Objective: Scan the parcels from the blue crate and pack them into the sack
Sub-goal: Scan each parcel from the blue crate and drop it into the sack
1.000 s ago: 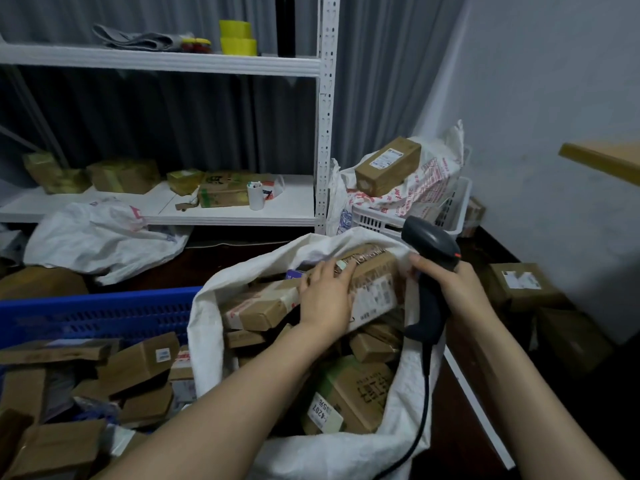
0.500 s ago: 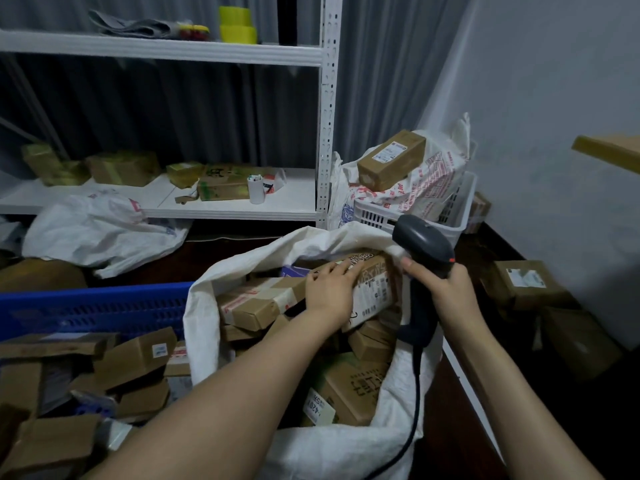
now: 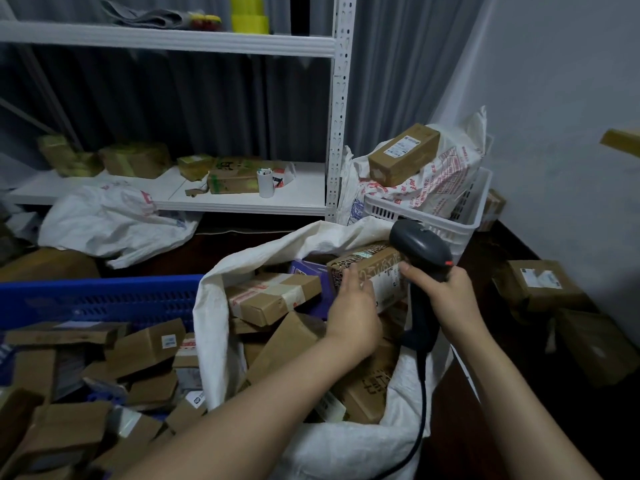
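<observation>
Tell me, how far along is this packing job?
Done: the sack already holds many parcels. In hand: the left hand holds a taped box atop the sack's pile while the right hand grips the scanner beside it. Left: the blue crate has plenty of loose boxes waiting.

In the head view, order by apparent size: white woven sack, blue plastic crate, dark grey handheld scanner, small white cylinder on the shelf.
1. White woven sack and blue plastic crate: unsure, the frame cuts the crate.
2. Dark grey handheld scanner.
3. Small white cylinder, though it stands farther away.
</observation>
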